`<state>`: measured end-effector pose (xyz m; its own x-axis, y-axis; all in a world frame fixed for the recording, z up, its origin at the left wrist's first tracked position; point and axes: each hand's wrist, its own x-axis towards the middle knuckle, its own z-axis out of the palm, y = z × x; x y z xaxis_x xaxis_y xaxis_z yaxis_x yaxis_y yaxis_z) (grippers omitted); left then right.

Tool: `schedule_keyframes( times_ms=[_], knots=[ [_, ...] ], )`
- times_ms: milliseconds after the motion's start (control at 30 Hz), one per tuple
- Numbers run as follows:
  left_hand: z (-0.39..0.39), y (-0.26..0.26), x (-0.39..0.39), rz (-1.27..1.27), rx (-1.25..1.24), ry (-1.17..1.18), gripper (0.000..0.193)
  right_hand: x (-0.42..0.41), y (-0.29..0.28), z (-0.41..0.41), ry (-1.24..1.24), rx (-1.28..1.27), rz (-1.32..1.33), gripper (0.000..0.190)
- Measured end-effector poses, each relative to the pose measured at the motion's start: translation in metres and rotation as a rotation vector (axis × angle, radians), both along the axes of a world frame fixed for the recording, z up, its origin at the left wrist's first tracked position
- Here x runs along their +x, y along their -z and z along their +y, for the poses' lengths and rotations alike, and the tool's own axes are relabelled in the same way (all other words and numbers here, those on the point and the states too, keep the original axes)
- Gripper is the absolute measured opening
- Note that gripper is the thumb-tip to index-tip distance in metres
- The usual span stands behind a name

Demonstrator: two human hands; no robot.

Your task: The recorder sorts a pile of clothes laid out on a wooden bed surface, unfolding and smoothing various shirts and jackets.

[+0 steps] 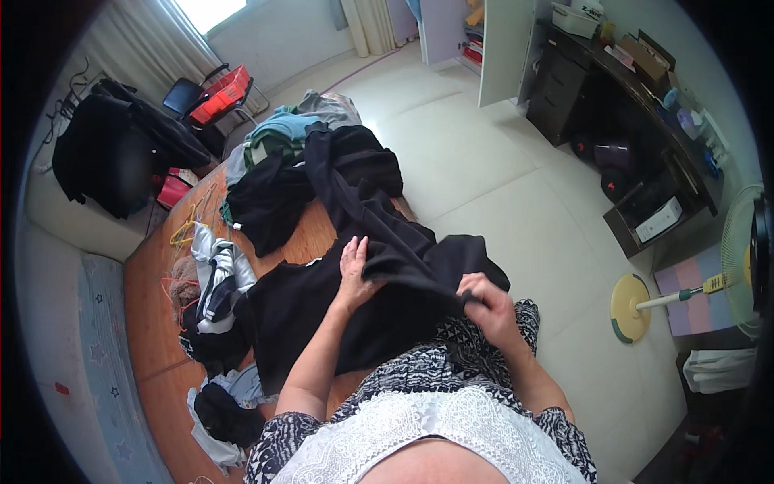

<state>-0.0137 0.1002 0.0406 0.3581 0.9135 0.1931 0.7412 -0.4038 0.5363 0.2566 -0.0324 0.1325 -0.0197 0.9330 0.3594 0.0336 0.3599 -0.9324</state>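
A black long-sleeved garment (302,302) lies spread over the wooden surface and partly across my lap. My left hand (355,275) rests on it near the middle, fingers extended, with the thumb side under a raised fold. Gathered black fabric is gripped in my right hand (487,302) at the right, and the cloth is pulled taut between the two hands. Beyond them, more dark clothes (266,202) lie in a heap, with a light blue garment (285,126) farther back. A white and navy garment (221,272) lies left of the black one.
Clothes hangers (188,227) lie at the left of the wooden surface (151,308). A small clothes pile (227,417) is at lower left. Dark garments (115,151) hang beyond. A red basket (222,94) sits on a chair. A pedestal fan (630,308) and dark desk (641,115) stand at right.
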Motion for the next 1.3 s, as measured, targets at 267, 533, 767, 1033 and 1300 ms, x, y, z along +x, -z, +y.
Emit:
schedule_keyframes(
  times_ms=[267,533,767,1033,1300],
  knots=[
    [0.013,-0.010,0.017,-0.315,0.537,-0.198,0.067,-0.004,-0.070,-0.019,-0.345,0.388,-0.066,0.026],
    [0.049,0.008,-0.009,-0.303,0.433,-0.374,0.040,-0.006,-0.065,-0.027,-0.103,0.248,-0.350,0.033],
    [0.030,-0.062,-0.075,-1.708,-0.142,-0.261,0.032,-0.013,-0.039,-0.031,-0.232,-0.103,-0.505,0.044],
    [-0.044,-0.124,-0.169,-1.699,0.017,-0.598,0.025,-0.023,0.046,-0.025,-0.295,-0.009,-0.668,0.011],
    [-0.061,-0.109,-0.141,-0.933,0.608,-0.829,0.030,-0.018,0.095,-0.019,-0.273,0.043,-0.880,0.051]
  ],
)
